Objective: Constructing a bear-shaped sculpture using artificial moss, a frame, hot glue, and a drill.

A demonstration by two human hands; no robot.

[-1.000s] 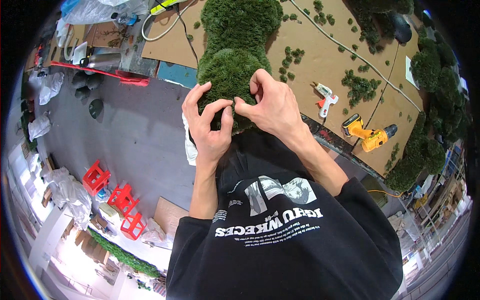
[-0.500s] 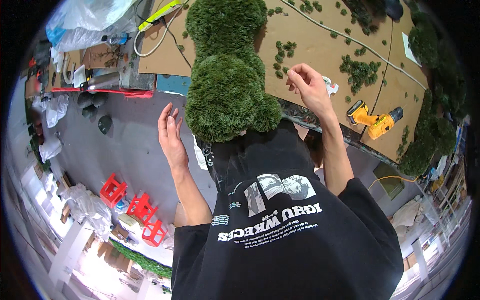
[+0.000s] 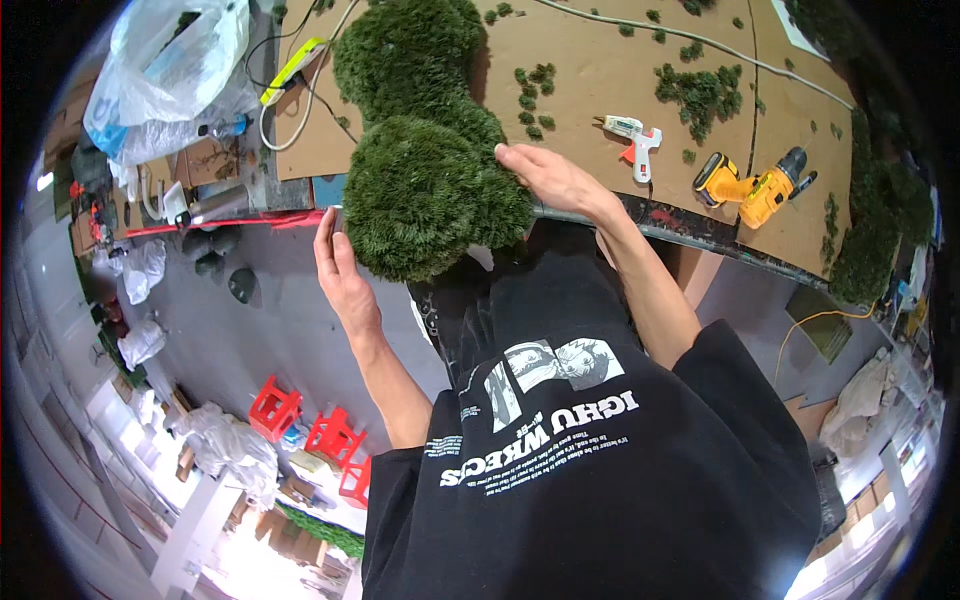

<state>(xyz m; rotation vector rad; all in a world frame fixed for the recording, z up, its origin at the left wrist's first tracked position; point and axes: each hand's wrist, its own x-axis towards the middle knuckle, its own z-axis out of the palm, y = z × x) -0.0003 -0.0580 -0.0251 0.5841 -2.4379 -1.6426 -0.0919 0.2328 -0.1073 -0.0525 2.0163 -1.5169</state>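
Observation:
A bushy figure covered in artificial green foliage [image 3: 415,195] lies along the cardboard, its rounded near end jutting past the table edge toward me. My left hand [image 3: 345,285] is beside the near end's left side, fingers stretched and holding nothing. At the figure's right side is my right hand [image 3: 560,180], fingers extended and fingertips against or very close to the leaves; whether they press on it I cannot tell. A white and orange glue gun [image 3: 640,145] rests on the cardboard to the right of that hand.
A yellow cordless drill [image 3: 755,187] lies at the right of the cardboard-covered table [image 3: 590,65]. Small green foliage tufts [image 3: 700,98] are scattered there, crossed by a pale cable [image 3: 690,40]. Plastic bags [image 3: 175,60] fill the far left. Red stools [image 3: 335,435] stand on the floor.
My right hand has come left and down from above the cardboard tufts to the figure's right side, uncovering the glue gun. My left hand stays by the left side. The whole view has shifted.

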